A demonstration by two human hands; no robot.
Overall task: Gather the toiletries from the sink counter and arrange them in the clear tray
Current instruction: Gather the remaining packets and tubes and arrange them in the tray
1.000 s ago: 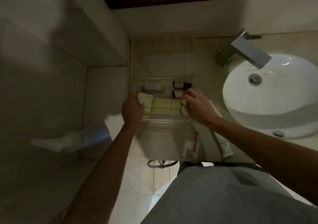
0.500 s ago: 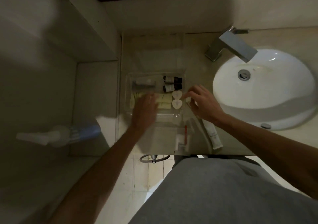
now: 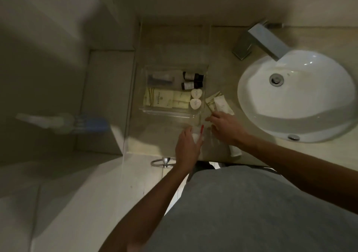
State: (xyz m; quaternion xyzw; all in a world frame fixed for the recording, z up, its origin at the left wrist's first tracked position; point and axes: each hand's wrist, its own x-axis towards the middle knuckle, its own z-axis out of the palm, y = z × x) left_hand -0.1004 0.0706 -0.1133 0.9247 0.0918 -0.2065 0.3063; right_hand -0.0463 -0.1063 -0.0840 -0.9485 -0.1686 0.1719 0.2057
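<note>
Both hands have drawn back from the clear tray (image 3: pixel 201 89) to the near edge of the sink counter (image 3: pixel 164 135) since a second ago. Left hand (image 3: pixel 187 145) now lies over a clear-wrapped packet with a red strip (image 3: pixel 199 133), fingers bent around its near end; how firmly they grip cannot be told in the dim light. Just right of it, the right hand (image 3: pixel 225 127) hovers low with fingers loosely spread and slightly curled, their tips beside the packet and at the foot of a pale tube (image 3: pixel 222 104) and a striped sachet (image 3: pixel 212 101); contact is unclear. A white tube (image 3: pixel 235 151) pokes out beneath the right wrist, near the counter's edge.

Beyond the fingertips, the tray holds cream sachets (image 3: pixel 157 100) at its left, two heart-shaped soaps (image 3: pixel 196 98) at right, and, farther back, two dark bottles (image 3: pixel 191 81) lying on their sides beside a clear-wrapped item (image 3: pixel 160 78) too blurred to name.

Right of the hands sits the white basin (image 3: pixel 294 96), its chrome faucet (image 3: pixel 265 40) behind.
</note>
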